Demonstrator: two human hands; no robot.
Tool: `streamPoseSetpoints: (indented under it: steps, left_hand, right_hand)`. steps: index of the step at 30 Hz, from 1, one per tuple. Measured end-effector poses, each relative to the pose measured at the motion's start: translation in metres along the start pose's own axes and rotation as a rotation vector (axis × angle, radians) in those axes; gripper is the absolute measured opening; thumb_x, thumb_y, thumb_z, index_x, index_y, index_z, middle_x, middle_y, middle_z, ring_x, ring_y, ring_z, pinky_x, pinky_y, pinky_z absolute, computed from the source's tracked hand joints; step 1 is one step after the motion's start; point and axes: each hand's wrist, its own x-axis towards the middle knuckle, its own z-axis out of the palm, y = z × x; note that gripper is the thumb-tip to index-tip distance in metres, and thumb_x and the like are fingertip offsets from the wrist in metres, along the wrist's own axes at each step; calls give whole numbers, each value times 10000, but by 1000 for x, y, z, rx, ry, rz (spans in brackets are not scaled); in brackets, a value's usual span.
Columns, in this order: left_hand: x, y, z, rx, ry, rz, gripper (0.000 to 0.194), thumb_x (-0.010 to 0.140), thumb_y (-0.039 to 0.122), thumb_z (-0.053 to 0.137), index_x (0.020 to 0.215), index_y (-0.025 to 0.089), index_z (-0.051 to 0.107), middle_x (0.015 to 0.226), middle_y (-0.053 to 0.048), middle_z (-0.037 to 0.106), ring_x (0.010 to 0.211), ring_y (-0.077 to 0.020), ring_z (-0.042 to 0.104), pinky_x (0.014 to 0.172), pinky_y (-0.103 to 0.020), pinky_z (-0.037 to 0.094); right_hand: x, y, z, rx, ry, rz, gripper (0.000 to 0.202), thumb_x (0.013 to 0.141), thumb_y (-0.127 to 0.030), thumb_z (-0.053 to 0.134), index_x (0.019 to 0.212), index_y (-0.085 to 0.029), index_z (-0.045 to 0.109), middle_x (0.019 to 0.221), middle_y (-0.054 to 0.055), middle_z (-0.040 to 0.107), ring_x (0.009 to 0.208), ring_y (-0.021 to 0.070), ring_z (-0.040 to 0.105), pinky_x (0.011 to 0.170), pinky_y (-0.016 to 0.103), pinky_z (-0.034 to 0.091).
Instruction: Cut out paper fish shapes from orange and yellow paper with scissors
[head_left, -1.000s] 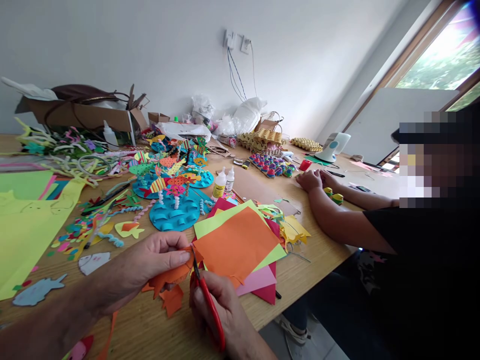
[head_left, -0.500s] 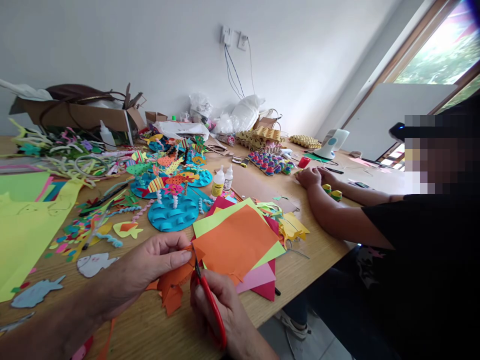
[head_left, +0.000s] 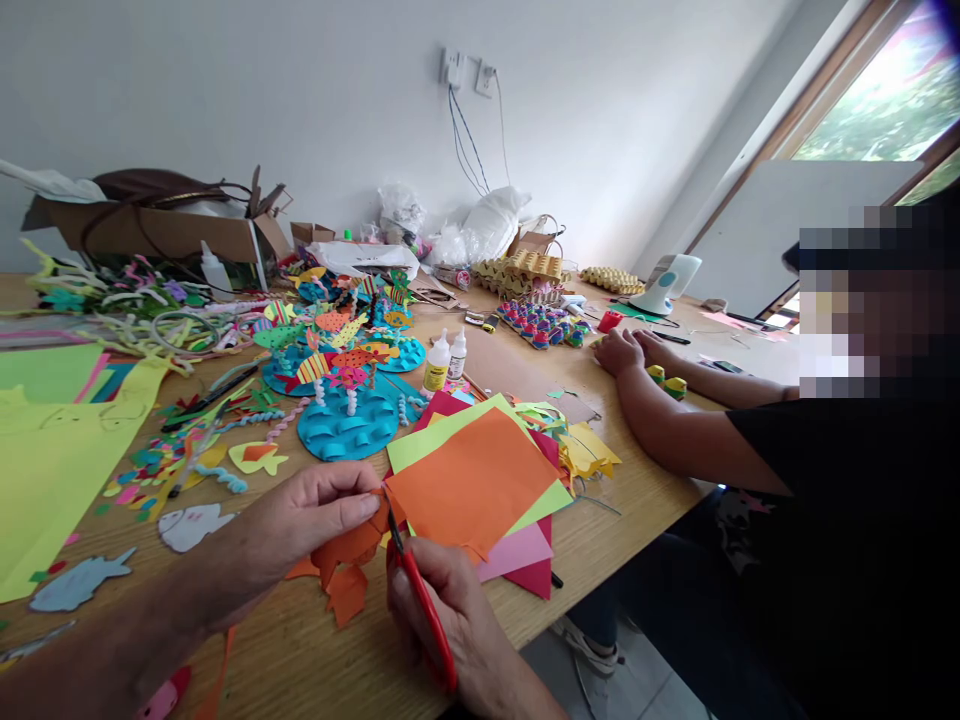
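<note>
You face a plain, pale wall (head_left: pixel 262 90) where two white sockets (head_left: pixel 453 68) sit side by side, thin cables (head_left: pixel 466 140) hanging from them. Before you spreads a wooden table (head_left: pixel 630 500) with visible grain. To your right, a window (head_left: pixel 862 120) in a brown wooden frame (head_left: pixel 829 75) shows bright daylight and blurred greenery, a whitish panel (head_left: pixel 832 215) across its lower part. Pale floor tiles (head_left: pixel 643 675) show below the table's edge.

Daylight glares through the window (head_left: pixel 862 115) at upper right, leaving the black shirt (head_left: pixel 862 520) in deep shadow; the wall (head_left: pixel 225 90) looks softly grey, and wide-angle stretching skews the edges.
</note>
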Motion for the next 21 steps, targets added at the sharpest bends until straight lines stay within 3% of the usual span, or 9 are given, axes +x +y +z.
streamPoseSetpoints:
  steps: [5,11,21]
  left_hand:
    - [-1,4,1,38,0,-18,129,728,285,671,647,194,627,646,47,645,604,-98,553,552,-170,447]
    - [-3,8,-6,136,-62,-32,105,775,292,617,703,217,633,667,43,627,606,-109,547,537,-176,442]
    - [-2,16,-4,274,-65,-19,113,755,265,613,659,218,648,617,58,542,578,-102,453,505,-148,389]
  right_hand:
    - [0,-3,-3,-44,-12,-8,349,870,-381,476,602,-181,378,556,-56,316,494,69,259,424,191,205]
    - [1,-4,-5,-63,-21,10,338,865,-327,479,581,-178,376,552,-57,328,492,65,281,428,182,218]
    - [0,-4,-5,-103,-67,56,336,867,-343,453,584,-179,379,552,-55,339,501,70,298,440,187,231]
